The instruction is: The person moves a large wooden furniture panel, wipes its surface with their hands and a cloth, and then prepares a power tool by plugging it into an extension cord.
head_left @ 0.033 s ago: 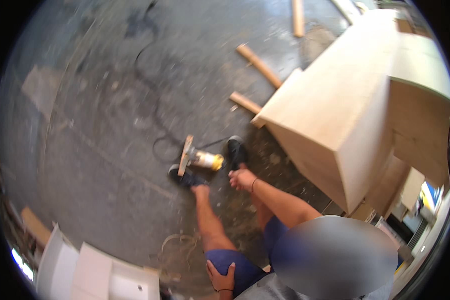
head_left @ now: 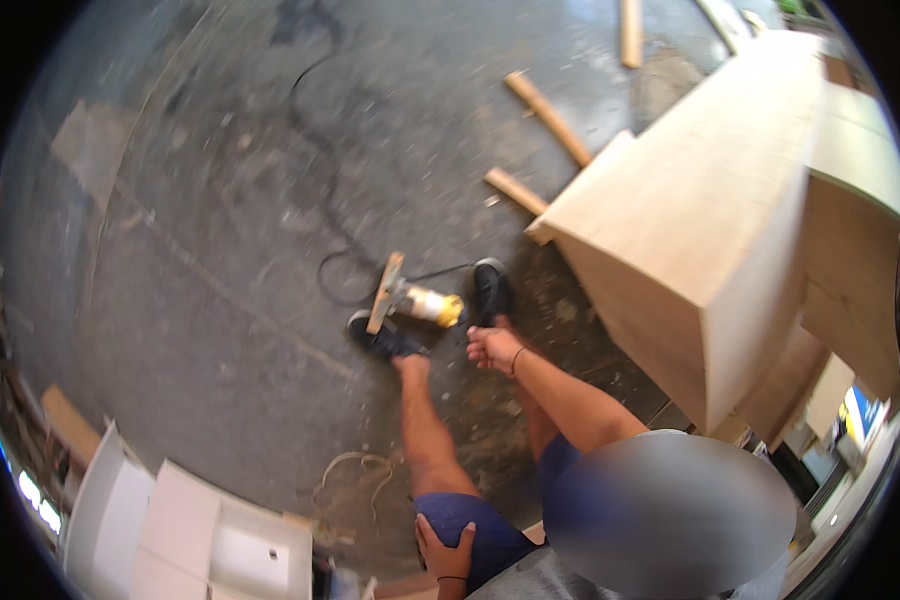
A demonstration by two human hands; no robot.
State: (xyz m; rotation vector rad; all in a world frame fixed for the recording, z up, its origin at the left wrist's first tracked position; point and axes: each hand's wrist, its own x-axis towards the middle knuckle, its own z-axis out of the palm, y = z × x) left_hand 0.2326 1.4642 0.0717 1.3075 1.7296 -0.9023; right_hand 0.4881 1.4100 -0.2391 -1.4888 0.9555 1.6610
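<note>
A yellow hand power tool (head_left: 425,303) with a flat wooden base (head_left: 384,292) lies on its side on the grey concrete floor, between my two black shoes (head_left: 380,338) (head_left: 490,288). Its black cord (head_left: 335,270) loops away across the floor. My right hand (head_left: 495,348) reaches down just right of the tool, fingers loosely apart and holding nothing; it does not touch the tool. My left hand (head_left: 445,550) rests spread on my left knee over blue shorts.
A large unfinished wooden cabinet (head_left: 690,220) stands close on the right. Loose wood strips (head_left: 548,118) (head_left: 515,190) lie on the floor beyond it. White panels (head_left: 190,530) sit at the lower left. A thin pale loop of cord (head_left: 355,470) lies by my left leg.
</note>
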